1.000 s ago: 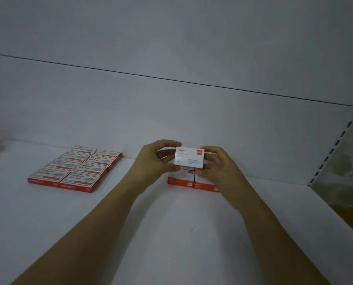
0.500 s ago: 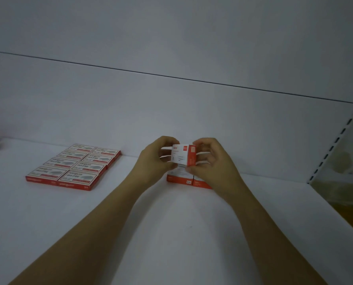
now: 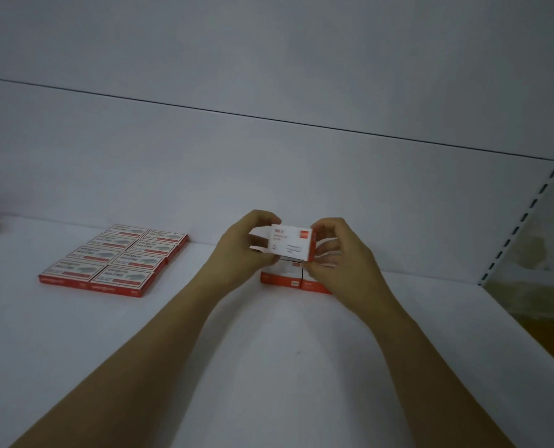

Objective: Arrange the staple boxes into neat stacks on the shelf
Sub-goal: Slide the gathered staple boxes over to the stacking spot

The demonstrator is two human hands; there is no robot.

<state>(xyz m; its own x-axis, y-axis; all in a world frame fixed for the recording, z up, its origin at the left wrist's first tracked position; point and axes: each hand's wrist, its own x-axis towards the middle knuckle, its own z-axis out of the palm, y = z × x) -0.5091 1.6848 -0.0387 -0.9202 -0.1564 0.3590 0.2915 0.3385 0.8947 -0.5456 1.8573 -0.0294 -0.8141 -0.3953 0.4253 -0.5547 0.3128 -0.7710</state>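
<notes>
From the head camera, the left hand [image 3: 240, 250] and right hand [image 3: 343, 263] both grip a white-and-red staple box [image 3: 292, 242] by its ends, fingers curled round it. They hold it just above the pair of red boxes [image 3: 280, 279] sitting side by side on the white shelf [image 3: 269, 350]. Well left of that pair lies a flat block of eight boxes [image 3: 114, 263], two across, four deep.

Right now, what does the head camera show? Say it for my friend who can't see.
The left hand and right hand hold a small staple box over two red boxes side by side on a white shelf. Farther left, eight flat boxes lie in a neat grid.
</notes>
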